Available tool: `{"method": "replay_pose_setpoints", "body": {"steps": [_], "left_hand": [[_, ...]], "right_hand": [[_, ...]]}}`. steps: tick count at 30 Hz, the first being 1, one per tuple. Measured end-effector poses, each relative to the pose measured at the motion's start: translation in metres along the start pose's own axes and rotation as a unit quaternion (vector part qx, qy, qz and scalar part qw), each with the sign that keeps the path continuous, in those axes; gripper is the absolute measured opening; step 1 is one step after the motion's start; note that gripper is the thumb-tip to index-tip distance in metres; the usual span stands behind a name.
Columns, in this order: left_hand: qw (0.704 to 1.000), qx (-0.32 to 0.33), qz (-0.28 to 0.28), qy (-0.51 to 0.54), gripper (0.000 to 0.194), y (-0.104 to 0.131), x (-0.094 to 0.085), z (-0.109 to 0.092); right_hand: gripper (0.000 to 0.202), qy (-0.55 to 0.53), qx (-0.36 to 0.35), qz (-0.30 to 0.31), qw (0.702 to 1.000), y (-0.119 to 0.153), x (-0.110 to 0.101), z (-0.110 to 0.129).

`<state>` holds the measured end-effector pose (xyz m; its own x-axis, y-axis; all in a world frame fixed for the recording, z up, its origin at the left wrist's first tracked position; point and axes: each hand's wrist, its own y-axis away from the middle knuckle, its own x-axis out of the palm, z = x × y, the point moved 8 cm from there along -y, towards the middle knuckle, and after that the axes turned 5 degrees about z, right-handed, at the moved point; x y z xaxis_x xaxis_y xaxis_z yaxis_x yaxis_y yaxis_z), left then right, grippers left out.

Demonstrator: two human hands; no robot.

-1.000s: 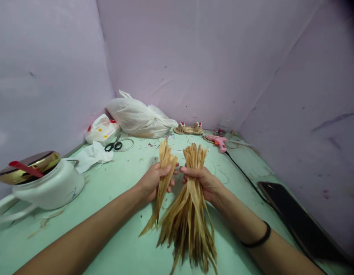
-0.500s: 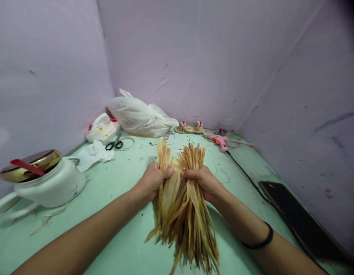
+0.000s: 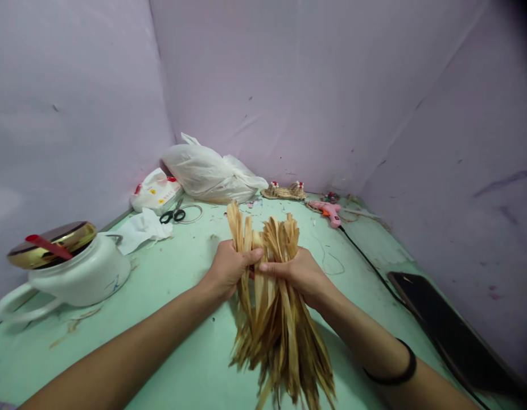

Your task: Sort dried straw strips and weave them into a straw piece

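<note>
A bundle of dry, yellow-brown corn husk strips point(image 3: 284, 330) hangs between my two hands over the pale green table. My left hand point(image 3: 231, 265) is closed round the strips on the left side, its thumb lying across them. From the right, my right hand point(image 3: 300, 273) grips the thicker part of the bundle, thumb pointing left. The two thumbs come close together near the middle. Short ends stand up above my fists, while the long frayed ends fan out below. My fingers behind the strips are mostly hidden.
A white mug point(image 3: 82, 279) with a gold lid stands at left. Behind lie scissors point(image 3: 173, 215), tissues point(image 3: 156, 191), a white plastic bag point(image 3: 212, 173) and a woven piece point(image 3: 284, 191). At right are a pink glue gun point(image 3: 327, 212), its cord and a dark phone point(image 3: 443, 324).
My hands have drawn closer, bringing the left and right strips together into one bundle. The thumbs now nearly overlap. The view has shifted slightly.
</note>
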<state>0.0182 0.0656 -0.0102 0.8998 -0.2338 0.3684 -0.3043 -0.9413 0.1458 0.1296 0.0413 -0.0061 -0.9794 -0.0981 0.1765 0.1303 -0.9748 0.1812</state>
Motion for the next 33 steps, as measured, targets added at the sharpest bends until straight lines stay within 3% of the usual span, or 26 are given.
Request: {"method": "replay_pose_setpoints", "body": {"steps": [5,11,20,27,30,33], "left_hand": [[0.999,0.002,-0.04,-0.035,0.021,-0.005,-0.012,-0.001],[0.997,0.0,-0.052,-0.058,0.024,-0.009,-0.018,-0.002],[0.997,-0.004,-0.043,-0.059,0.028,-0.006,-0.014,-0.003],[0.998,0.009,-0.03,-0.05,0.026,-0.005,-0.009,-0.002],[0.999,0.017,-0.034,-0.037,0.028,-0.003,-0.009,-0.004],[0.999,0.004,-0.042,-0.018,0.027,-0.005,-0.012,-0.005]], "right_hand": [[0.032,0.017,0.028,-0.05,0.998,-0.002,-0.013,-0.007],[0.029,-0.018,0.053,-0.059,0.997,-0.007,-0.02,-0.017],[0.031,-0.036,0.038,-0.014,0.999,-0.006,-0.011,-0.015],[0.017,0.019,0.007,-0.06,0.998,-0.007,-0.016,-0.013],[0.012,0.017,0.015,-0.093,0.995,-0.006,-0.02,-0.015],[0.008,-0.001,0.039,-0.086,0.995,-0.007,-0.025,-0.016]]}}
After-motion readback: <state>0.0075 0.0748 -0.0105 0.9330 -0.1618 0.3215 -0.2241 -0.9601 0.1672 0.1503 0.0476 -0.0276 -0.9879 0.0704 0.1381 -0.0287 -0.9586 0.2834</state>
